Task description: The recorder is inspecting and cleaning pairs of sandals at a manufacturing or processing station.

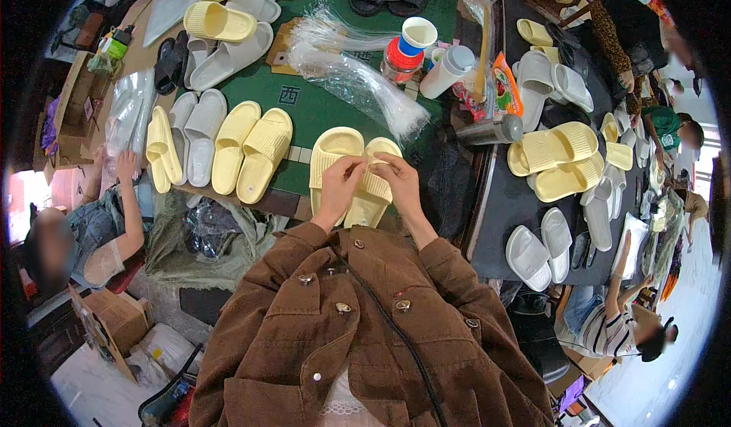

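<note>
My left hand (340,180): fingers pinched shut on the strap of the pale yellow slipper pair (352,170), gripping near the middle where the two slippers meet.
My right hand (397,180): fingers closed on the same pair from the right side, thumb and forefinger nipping something small at the strap; what that small thing is, I cannot tell.
Slipper pair: two pale yellow ribbed slides side by side, toes pointing away from me, lying at the near edge of the green counter (320,107), just in front of my chest.
My sleeves: brown jacket (358,328) with metal buttons, both forearms coming up from below to meet over the pair.
Left of the pair: another yellow pair (253,151), then a grey pair (198,134), then one more yellow pair (163,150), lined along the counter's edge.
Beyond the pair: a sheaf of clear plastic bags (358,84) fanned across the green top, its end near the toes of the slippers I hold.
Far side: a red-lidded jar (401,58) with a white and blue cup on it, and a white cup (448,69) just beside it.
Right of me: a dark counter (502,199) carrying yellow slippers (556,157) and white slippers (537,248).
Other people: one person's arm (129,199) at the left rim, another person in a striped shirt (609,324) at the lower right.
</note>
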The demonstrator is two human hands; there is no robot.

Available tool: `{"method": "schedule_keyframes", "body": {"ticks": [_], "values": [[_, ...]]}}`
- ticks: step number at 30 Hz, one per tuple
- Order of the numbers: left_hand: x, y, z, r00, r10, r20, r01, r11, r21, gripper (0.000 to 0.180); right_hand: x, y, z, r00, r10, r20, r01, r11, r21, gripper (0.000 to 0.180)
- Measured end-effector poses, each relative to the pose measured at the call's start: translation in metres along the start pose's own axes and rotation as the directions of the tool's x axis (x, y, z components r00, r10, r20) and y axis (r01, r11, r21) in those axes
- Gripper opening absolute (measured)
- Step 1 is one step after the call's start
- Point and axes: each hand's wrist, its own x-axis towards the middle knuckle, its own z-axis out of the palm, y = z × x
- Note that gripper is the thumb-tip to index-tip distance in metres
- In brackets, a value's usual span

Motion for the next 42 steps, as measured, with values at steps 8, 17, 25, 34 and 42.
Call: {"method": "schedule_keyframes", "body": {"ticks": [8,17,25,34,42], "values": [[-0.004,0.004,-0.002,0.988,0.153,0.026,-0.154,0.941,0.301,0.009,-0.01,-0.015,0.003,0.997,-0.056,-0.057,0.047,0.989,-0.143,0.021],[-0.006,0.012,0.003,0.964,0.253,0.079,-0.265,0.926,0.27,0.012,-0.013,-0.021,0.003,0.99,-0.077,-0.122,0.053,0.98,-0.189,0.021],[-0.008,0.011,0.003,0.978,0.16,0.132,-0.191,0.946,0.262,0.013,-0.011,0.01,0.007,0.984,-0.174,-0.041,0.174,0.985,-0.014,0.02],[-0.006,-0.002,0.012,0.95,0.11,0.291,-0.189,0.948,0.256,0.026,-0.071,-0.071,-0.111,0.778,-0.201,-0.595,0.289,0.956,0.055,0.025],[-0.012,-0.025,0.013,0.893,-0.014,0.45,-0.15,0.933,0.326,0.019,-0.238,-0.04,-0.357,0.1,-0.562,-0.821,-0.445,0.713,-0.542,0.024]]}}
